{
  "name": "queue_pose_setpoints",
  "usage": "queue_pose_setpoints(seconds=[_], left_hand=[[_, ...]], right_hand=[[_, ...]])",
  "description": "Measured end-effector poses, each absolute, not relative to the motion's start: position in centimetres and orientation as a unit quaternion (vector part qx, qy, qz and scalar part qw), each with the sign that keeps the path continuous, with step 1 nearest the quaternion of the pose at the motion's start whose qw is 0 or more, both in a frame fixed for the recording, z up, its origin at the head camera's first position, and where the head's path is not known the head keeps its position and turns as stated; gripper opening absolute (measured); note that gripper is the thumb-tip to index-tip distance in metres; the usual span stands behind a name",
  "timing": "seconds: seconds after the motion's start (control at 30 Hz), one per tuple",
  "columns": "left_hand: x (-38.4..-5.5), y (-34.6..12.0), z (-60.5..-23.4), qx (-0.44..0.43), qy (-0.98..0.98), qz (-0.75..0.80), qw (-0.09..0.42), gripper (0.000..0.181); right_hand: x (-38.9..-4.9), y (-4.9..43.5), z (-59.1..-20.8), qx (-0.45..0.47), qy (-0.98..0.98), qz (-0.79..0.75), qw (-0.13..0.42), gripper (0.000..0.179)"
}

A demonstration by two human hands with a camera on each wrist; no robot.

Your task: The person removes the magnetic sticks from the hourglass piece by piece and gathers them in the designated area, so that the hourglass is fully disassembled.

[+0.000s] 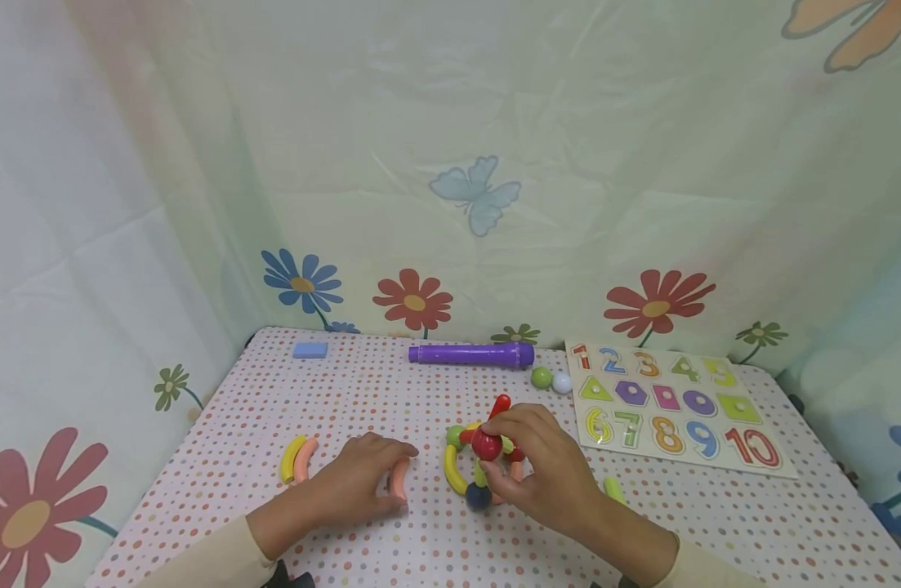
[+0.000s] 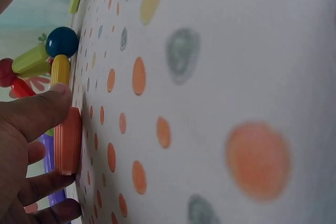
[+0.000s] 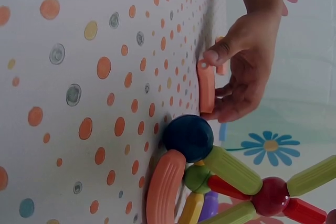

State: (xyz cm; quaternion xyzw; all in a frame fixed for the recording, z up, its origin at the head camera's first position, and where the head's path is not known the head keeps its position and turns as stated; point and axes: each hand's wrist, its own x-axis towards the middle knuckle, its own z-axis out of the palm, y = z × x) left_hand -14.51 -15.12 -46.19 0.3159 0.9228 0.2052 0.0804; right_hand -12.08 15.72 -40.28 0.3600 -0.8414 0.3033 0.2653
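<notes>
My left hand [image 1: 350,482] is around an orange curved stick [image 1: 399,478] close over the dotted tabletop. In the left wrist view its thumb lies at one end of that stick [image 2: 68,140] and fingers at the other. My right hand [image 1: 549,474] pinches a red ball [image 1: 487,443] at the top of a ball-and-stick frame. Red sticks [image 1: 501,406] and light green sticks [image 3: 233,170] meet at this ball. Below, the frame's base shows a dark blue ball [image 1: 478,496], a green ball [image 1: 455,436] and a yellow curved stick [image 1: 454,470]. My right fingers hide part of the frame.
Left of my left hand lie a yellow curved stick [image 1: 292,459] and another orange one [image 1: 305,460]. Farther back are a blue block [image 1: 310,350], a purple toy microphone [image 1: 470,354], a green ball [image 1: 541,377] and a white ball [image 1: 562,383]. A number puzzle board [image 1: 685,453] sits right.
</notes>
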Motion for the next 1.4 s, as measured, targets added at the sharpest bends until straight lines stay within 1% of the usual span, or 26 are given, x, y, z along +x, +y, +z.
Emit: queue_pose_setpoints(seconds=[0.13, 0.37, 0.7, 0.8, 1.03, 1.23, 1.4], left_hand=[[-14.5, -15.0, -46.1, 0.310, 0.928, 0.194, 0.078, 0.067], [-15.3, -16.4, -45.8, 0.283, 0.940, 0.176, 0.079, 0.074], [-16.1, -20.1, -45.2, 0.296, 0.939, 0.171, 0.023, 0.059], [-16.3, -21.3, -45.1, 0.290, 0.941, 0.171, 0.019, 0.058], [-16.5, -23.4, -45.3, 0.272, 0.943, 0.190, 0.019, 0.055], [-16.6, -24.6, -45.7, 0.233, 0.952, 0.195, 0.035, 0.057], [-16.4, -25.5, -45.8, 0.235, 0.950, 0.203, 0.043, 0.056]], right_hand=[[-12.1, 15.7, -40.2, 0.366, -0.835, 0.305, 0.277, 0.053], [-12.2, 15.8, -40.4, 0.372, -0.831, 0.316, 0.268, 0.048], [-12.2, 15.8, -40.5, 0.373, -0.829, 0.316, 0.273, 0.045], [-12.2, 15.8, -40.5, 0.373, -0.827, 0.314, 0.278, 0.045], [-12.2, 15.8, -40.5, 0.372, -0.826, 0.322, 0.275, 0.043], [-12.2, 15.7, -40.5, 0.375, -0.825, 0.322, 0.273, 0.042], [-12.3, 15.7, -40.4, 0.377, -0.827, 0.316, 0.274, 0.043]])
